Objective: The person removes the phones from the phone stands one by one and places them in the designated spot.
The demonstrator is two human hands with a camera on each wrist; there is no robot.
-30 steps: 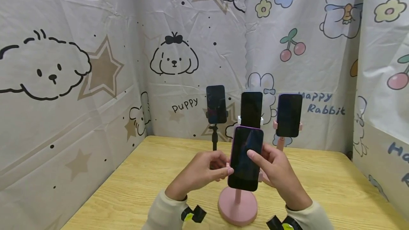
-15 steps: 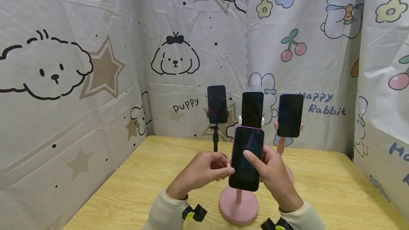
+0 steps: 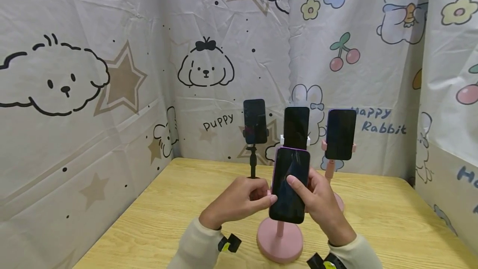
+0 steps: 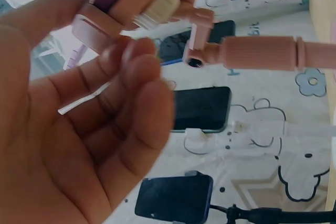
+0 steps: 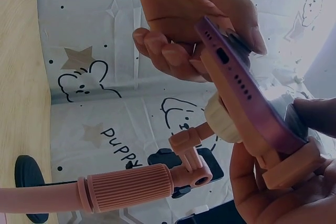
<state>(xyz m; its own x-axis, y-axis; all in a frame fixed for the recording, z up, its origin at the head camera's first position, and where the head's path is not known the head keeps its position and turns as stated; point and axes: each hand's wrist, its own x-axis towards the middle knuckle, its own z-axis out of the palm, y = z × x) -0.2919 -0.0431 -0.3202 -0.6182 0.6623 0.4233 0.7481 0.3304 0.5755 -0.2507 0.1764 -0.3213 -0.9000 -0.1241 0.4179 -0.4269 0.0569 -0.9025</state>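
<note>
Head view: purple phone (image 3: 284, 192) upright lengthwise, facing camera; left hand (image 3: 239, 199) pinching clamp (image 4: 97, 27), right hand (image 3: 325, 206) gripping phone.

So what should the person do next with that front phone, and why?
Perhaps ease the left hand off gently, leaving the right hand to steady the phone. The phone lies against the front pink stand's clamp, whose ends show at both long edges, and the right thumb is on the screen, ready should it slip.
</note>
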